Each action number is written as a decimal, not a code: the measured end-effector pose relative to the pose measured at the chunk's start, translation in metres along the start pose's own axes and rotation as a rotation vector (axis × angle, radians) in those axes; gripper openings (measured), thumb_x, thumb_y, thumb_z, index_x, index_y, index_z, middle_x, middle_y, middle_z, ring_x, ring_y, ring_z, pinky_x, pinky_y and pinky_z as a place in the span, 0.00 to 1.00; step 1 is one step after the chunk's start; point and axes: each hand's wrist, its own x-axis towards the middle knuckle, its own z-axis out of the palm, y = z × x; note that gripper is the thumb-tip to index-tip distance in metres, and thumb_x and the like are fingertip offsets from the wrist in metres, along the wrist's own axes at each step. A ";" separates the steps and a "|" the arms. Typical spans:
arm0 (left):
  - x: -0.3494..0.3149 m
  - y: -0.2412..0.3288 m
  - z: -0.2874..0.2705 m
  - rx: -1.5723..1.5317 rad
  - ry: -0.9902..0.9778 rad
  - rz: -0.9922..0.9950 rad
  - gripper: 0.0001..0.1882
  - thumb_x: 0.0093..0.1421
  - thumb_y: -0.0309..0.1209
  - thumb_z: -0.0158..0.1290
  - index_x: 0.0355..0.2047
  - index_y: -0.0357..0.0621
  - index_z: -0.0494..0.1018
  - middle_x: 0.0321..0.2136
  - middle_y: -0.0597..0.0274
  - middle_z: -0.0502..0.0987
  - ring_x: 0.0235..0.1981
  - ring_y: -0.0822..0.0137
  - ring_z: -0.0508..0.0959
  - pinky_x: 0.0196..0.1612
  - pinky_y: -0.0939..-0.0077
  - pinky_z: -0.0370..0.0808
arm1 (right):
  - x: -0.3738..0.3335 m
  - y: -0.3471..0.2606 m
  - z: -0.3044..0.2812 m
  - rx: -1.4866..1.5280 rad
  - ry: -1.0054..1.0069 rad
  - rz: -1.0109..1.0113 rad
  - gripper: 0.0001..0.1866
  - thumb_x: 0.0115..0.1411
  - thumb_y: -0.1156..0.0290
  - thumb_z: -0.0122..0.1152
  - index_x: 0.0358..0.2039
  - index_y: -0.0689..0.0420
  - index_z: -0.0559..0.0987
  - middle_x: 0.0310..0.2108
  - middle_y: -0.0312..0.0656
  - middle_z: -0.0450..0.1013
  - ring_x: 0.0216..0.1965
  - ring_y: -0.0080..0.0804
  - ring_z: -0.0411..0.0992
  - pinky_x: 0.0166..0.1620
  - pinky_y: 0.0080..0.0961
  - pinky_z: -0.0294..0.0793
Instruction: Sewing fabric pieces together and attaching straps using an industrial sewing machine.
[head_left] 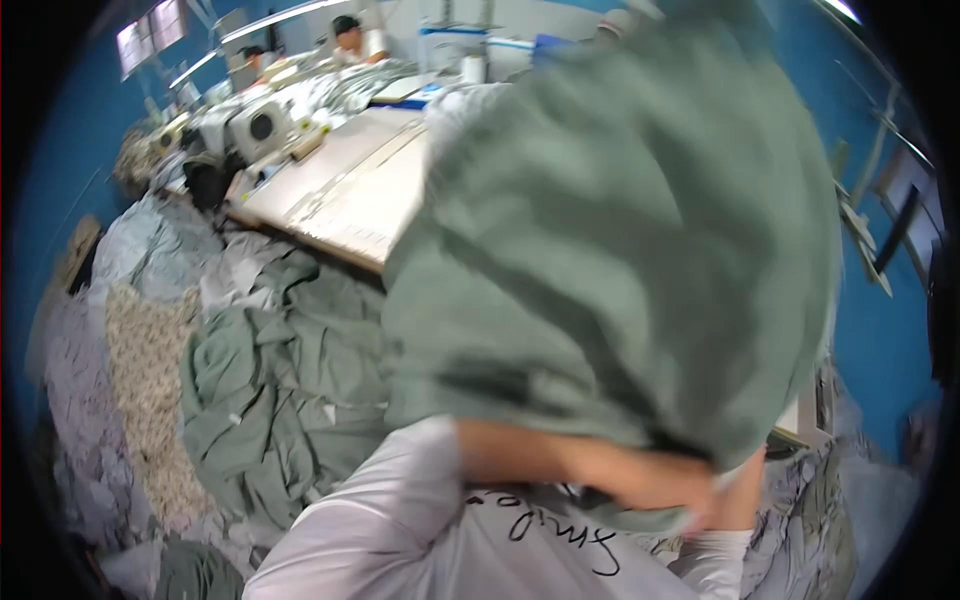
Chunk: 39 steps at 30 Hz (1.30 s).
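A large sage-green cloth [620, 250] billows up in front of me, blurred by motion, and covers the middle and right of the head view. My left forearm crosses my chest. My left hand [660, 490] is closed on the gathered lower part of this cloth, though its fingertips are smeared. On the right, my other forearm rises behind the cloth's lower edge, and the cloth hides my right hand. More green cloth [290, 400] lies crumpled in a heap to my left.
A pale worktable [350, 190] stands ahead, with a white sewing machine [258, 130] at its left. Floral fabric [150, 390] and light-blue fabric [155, 245] are heaped at the left. Grey cloth [800, 520] lies at the lower right. A person [350, 40] sits at the back.
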 end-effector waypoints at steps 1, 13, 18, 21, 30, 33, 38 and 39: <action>-0.033 -0.027 0.012 0.200 -0.080 -0.059 0.10 0.55 0.28 0.41 0.29 0.44 0.73 0.30 0.57 0.74 0.34 0.58 0.73 0.44 0.70 0.68 | 0.003 0.000 -0.005 -0.105 0.032 -0.044 0.10 0.56 0.72 0.45 0.35 0.58 0.74 0.28 0.37 0.71 0.26 0.22 0.69 0.25 0.17 0.67; -0.118 0.040 -0.049 1.336 0.719 -0.621 0.18 0.44 0.27 0.58 0.37 0.44 0.71 0.38 0.57 0.73 0.40 0.52 0.72 0.43 0.60 0.67 | -0.049 0.021 0.032 0.190 0.238 0.439 0.08 0.57 0.73 0.50 0.36 0.63 0.71 0.29 0.41 0.73 0.16 0.21 0.68 0.17 0.16 0.64; -0.151 0.010 -0.105 1.583 0.607 -0.704 0.14 0.44 0.22 0.56 0.34 0.44 0.71 0.33 0.56 0.74 0.37 0.55 0.73 0.41 0.66 0.68 | 0.010 -0.007 0.016 0.172 0.424 0.404 0.14 0.52 0.69 0.59 0.35 0.65 0.72 0.28 0.42 0.72 0.18 0.22 0.70 0.19 0.16 0.67; -0.195 0.018 -0.110 1.398 0.497 -0.686 0.13 0.47 0.20 0.52 0.35 0.43 0.69 0.36 0.55 0.72 0.39 0.56 0.72 0.44 0.70 0.67 | 0.016 0.013 0.016 -0.181 0.148 0.354 0.11 0.47 0.72 0.60 0.30 0.64 0.74 0.21 0.39 0.72 0.18 0.21 0.70 0.20 0.16 0.67; -0.130 0.094 -0.171 0.951 1.063 -0.450 0.03 0.59 0.25 0.46 0.31 0.38 0.64 0.34 0.62 0.67 0.38 0.71 0.66 0.47 0.80 0.61 | -0.072 0.057 0.046 -0.166 -0.762 0.497 0.10 0.47 0.71 0.58 0.31 0.62 0.76 0.19 0.40 0.73 0.22 0.24 0.73 0.25 0.24 0.71; -0.130 0.065 -0.178 0.888 0.946 -0.704 0.04 0.58 0.26 0.48 0.31 0.38 0.66 0.33 0.62 0.69 0.38 0.70 0.67 0.46 0.80 0.62 | -0.070 0.047 0.035 -0.566 -0.435 0.249 0.12 0.50 0.68 0.59 0.33 0.62 0.76 0.21 0.41 0.74 0.22 0.24 0.72 0.25 0.22 0.70; -0.166 0.035 -0.146 0.738 1.057 -0.881 0.03 0.56 0.23 0.47 0.31 0.38 0.67 0.31 0.62 0.72 0.37 0.71 0.71 0.45 0.79 0.65 | 0.025 -0.023 0.019 0.312 0.563 0.384 0.15 0.54 0.68 0.60 0.37 0.65 0.71 0.36 0.42 0.72 0.19 0.18 0.70 0.21 0.14 0.66; -0.166 0.029 -0.137 0.809 1.051 -0.933 0.02 0.57 0.24 0.47 0.30 0.38 0.67 0.30 0.63 0.72 0.35 0.71 0.71 0.44 0.79 0.65 | 0.034 -0.017 0.018 0.308 0.566 0.387 0.15 0.54 0.68 0.60 0.37 0.65 0.71 0.36 0.42 0.72 0.19 0.18 0.70 0.21 0.14 0.66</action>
